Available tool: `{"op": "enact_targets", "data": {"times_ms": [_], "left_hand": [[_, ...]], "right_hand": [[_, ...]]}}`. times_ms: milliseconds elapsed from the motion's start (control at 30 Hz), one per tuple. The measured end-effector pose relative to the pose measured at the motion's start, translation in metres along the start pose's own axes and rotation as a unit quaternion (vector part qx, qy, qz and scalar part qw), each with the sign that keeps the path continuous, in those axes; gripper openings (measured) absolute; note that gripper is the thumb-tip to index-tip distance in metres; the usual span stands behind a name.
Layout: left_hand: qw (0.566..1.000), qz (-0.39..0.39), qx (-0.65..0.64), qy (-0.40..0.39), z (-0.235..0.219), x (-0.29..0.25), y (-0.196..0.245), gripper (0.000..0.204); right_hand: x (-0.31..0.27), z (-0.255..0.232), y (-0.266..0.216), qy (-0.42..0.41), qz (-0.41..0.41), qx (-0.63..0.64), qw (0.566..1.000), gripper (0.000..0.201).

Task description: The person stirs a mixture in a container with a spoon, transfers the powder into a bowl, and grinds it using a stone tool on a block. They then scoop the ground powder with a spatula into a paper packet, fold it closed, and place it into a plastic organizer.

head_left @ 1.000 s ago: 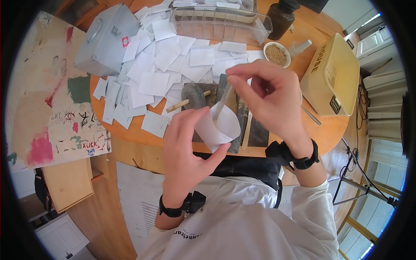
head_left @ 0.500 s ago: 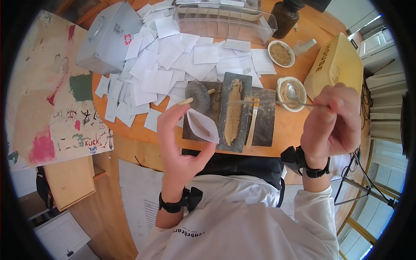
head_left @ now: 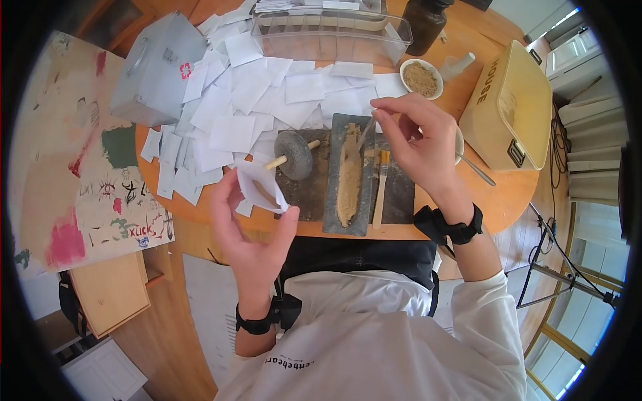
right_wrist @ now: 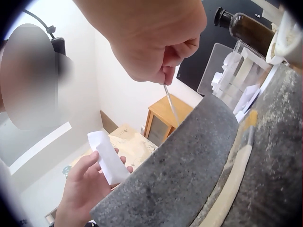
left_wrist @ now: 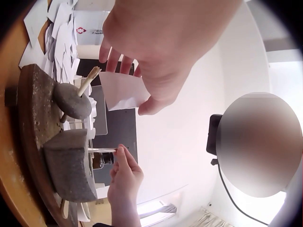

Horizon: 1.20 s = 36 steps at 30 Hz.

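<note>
A small white paper pouch (head_left: pixel 259 187), its mouth gaping, is held between the thumb and fingers of my left hand (head_left: pixel 253 247), left of the stone trough. Pinched in my right hand (head_left: pixel 424 144) is a thin metal tool (right_wrist: pixel 171 105), its far end down in the trough (head_left: pixel 366 200) among light brown powder (head_left: pixel 348 180). Just right of the trough lies a brush (head_left: pixel 380 190) with a pale handle. A round stone wheel (head_left: pixel 294 155) with a wooden axle stands to the trough's left.
White paper packets (head_left: pixel 231 132) cover the table's left and back. A bowl of brown powder (head_left: pixel 421 79), a dark jar (head_left: pixel 425 25) and a clear divided tray (head_left: pixel 331 37) stand at the back. A yellow bin (head_left: pixel 511 107) is at the right, a silver case (head_left: pixel 157 73) at the left.
My left hand has drawn left with the pouch, away from the trough. My right hand first swung right, then came back, and the tool's end is now in the trough.
</note>
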<state>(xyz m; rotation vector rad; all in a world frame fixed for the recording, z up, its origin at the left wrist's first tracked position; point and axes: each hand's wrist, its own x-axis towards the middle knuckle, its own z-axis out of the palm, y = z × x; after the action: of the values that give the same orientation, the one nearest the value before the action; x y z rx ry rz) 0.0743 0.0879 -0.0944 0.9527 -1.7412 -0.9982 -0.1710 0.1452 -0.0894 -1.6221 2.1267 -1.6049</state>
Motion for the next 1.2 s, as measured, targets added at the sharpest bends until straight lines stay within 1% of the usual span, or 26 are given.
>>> {"op": "enact_targets", "data": {"times_ms": [33, 67, 133, 167, 200, 233, 267, 367, 433, 467, 533, 567, 633, 667, 733, 767, 867, 900, 933, 967, 1000, 1033, 1100, 1133, 1167, 1200], "left_hand": [[0.999, 0.018, 0.026, -0.021, 0.0, -0.001, -0.001, 0.073], [0.997, 0.036, 0.053, -0.04, 0.0, -0.002, -0.002, 0.071], [0.995, 0.044, 0.075, -0.05, -0.001, -0.001, -0.001, 0.069], [0.992, 0.052, 0.095, -0.062, -0.001, -0.001, 0.001, 0.067], [0.992, 0.052, 0.095, -0.061, -0.002, 0.0, 0.003, 0.067], [0.989, 0.059, 0.112, -0.08, -0.002, 0.002, 0.007, 0.066], [0.985, 0.067, 0.129, -0.097, -0.002, 0.003, 0.009, 0.065], [0.98, 0.079, 0.147, -0.11, -0.002, 0.002, 0.012, 0.064], [0.975, 0.085, 0.166, -0.121, 0.0, 0.003, 0.014, 0.064], [0.969, 0.091, 0.185, -0.133, 0.002, 0.002, 0.015, 0.065], [0.97, 0.078, 0.191, -0.128, 0.009, 0.0, 0.019, 0.063], [0.97, 0.064, 0.197, -0.126, 0.013, -0.001, 0.021, 0.062], [0.972, 0.057, 0.181, -0.136, 0.02, -0.001, 0.023, 0.063], [0.974, 0.051, 0.164, -0.146, 0.023, -0.001, 0.024, 0.063], [0.975, 0.064, 0.158, -0.142, 0.027, 0.001, 0.027, 0.064], [0.976, 0.075, 0.153, -0.136, 0.029, 0.002, 0.027, 0.064], [0.978, 0.091, 0.137, -0.125, 0.031, 0.003, 0.027, 0.063], [0.978, 0.09, 0.14, -0.122, 0.03, 0.004, 0.027, 0.063], [0.98, 0.086, 0.132, -0.12, 0.029, 0.004, 0.028, 0.064], [0.982, 0.083, 0.124, -0.118, 0.029, 0.005, 0.028, 0.064], [0.982, 0.084, 0.123, -0.116, 0.029, 0.006, 0.026, 0.064], [0.983, 0.085, 0.123, -0.111, 0.028, 0.007, 0.023, 0.064], [0.984, 0.087, 0.118, -0.105, 0.025, 0.007, 0.019, 0.064], [0.987, 0.067, 0.111, -0.097, 0.023, 0.008, 0.017, 0.064], [0.99, 0.047, 0.104, -0.089, 0.02, 0.008, 0.015, 0.065], [0.99, 0.046, 0.112, -0.075, 0.017, 0.009, 0.012, 0.066]], "right_hand": [[-0.001, 0.002, 0.001, -0.023, 0.037, 0.0, 0.999, 0.011], [-0.003, 0.004, 0.004, -0.024, 0.037, 0.001, 0.999, 0.011], [-0.007, 0.007, 0.009, -0.071, 0.143, 0.038, 0.986, 0.013], [-0.008, 0.007, 0.011, -0.072, 0.144, 0.039, 0.986, 0.013], [-0.008, 0.006, 0.013, -0.085, 0.184, 0.053, 0.978, 0.014], [-0.007, 0.005, 0.015, -0.098, 0.223, 0.068, 0.968, 0.015], [-0.005, 0.004, 0.018, -0.098, 0.222, 0.069, 0.968, 0.015], [0.0, -0.002, 0.023, -0.079, 0.244, 0.108, 0.96, 0.018], [0.007, -0.01, 0.019, -0.048, 0.266, 0.147, 0.952, 0.019], [0.01, -0.013, 0.017, -0.049, 0.265, 0.147, 0.952, 0.019], [0.018, -0.02, 0.011, -0.006, 0.267, 0.178, 0.947, 0.02], [0.021, -0.022, 0.005, -0.006, 0.266, 0.178, 0.947, 0.02], [0.027, -0.021, -0.009, 0.032, 0.223, 0.204, 0.953, 0.019], [0.026, -0.02, -0.013, 0.035, 0.223, 0.204, 0.953, 0.019], [0.023, -0.018, -0.024, -0.005, 0.181, 0.158, 0.971, 0.018], [0.02, -0.015, -0.031, -0.005, 0.181, 0.157, 0.971, 0.018], [0.01, -0.011, -0.054, -0.035, 0.063, 0.093, 0.993, 0.015], [0.006, -0.011, -0.056, -0.037, 0.061, 0.097, 0.993, 0.015], [0.002, -0.012, -0.056, -0.017, -0.039, 0.096, 0.994, 0.014], [0.0, -0.015, -0.056, 0.005, -0.14, 0.094, 0.986, 0.014], [0.0, -0.022, -0.053, 0.006, -0.207, 0.082, 0.975, 0.018], [-0.001, -0.026, -0.049, 0.006, -0.209, 0.081, 0.975, 0.018], [-0.005, -0.028, -0.039, 0.126, -0.262, 0.104, 0.951, 0.018], [-0.006, -0.03, -0.033, 0.125, -0.266, 0.101, 0.95, 0.018], [-0.006, -0.031, -0.027, 0.172, -0.2, 0.093, 0.96, 0.016], [-0.006, -0.031, -0.021, 0.219, -0.132, 0.086, 0.963, 0.015]]}}
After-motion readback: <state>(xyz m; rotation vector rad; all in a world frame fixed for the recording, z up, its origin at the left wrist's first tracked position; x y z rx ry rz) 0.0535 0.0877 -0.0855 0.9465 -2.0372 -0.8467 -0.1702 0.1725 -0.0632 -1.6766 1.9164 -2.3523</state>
